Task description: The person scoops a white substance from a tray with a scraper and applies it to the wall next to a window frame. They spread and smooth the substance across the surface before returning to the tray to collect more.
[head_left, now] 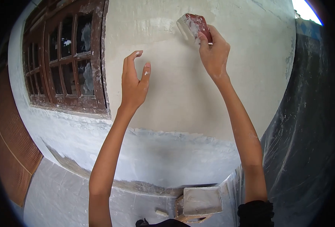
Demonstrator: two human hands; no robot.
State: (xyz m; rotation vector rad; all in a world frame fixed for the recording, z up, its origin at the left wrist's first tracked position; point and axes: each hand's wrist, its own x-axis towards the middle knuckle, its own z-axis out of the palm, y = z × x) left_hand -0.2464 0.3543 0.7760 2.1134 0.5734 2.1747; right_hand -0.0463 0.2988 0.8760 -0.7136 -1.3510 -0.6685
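My right hand (215, 53) is closed around a reddish-brown putty scraper (198, 25), raised high against the wall and smeared with whitish putty. Thumb and fingers pinch its lower right end, while its pale edge lies close to the wall. To the left, my left hand (134, 77) is held up in front of the wall with nothing in it, thumb and fingers apart and the fingertips dabbed with white. Behind both hands, the wall (179, 98) carries a smooth beige-grey coat that ends in a ragged line above a whiter lower band.
A brown wooden window (69, 56) with glass panes borders the wall on the left. Below, a square tray (202, 201) of grey putty rests on a stool. A small pale block (161, 213) lies on the tiled floor. Dark plastic sheeting (294, 132) hangs at right.
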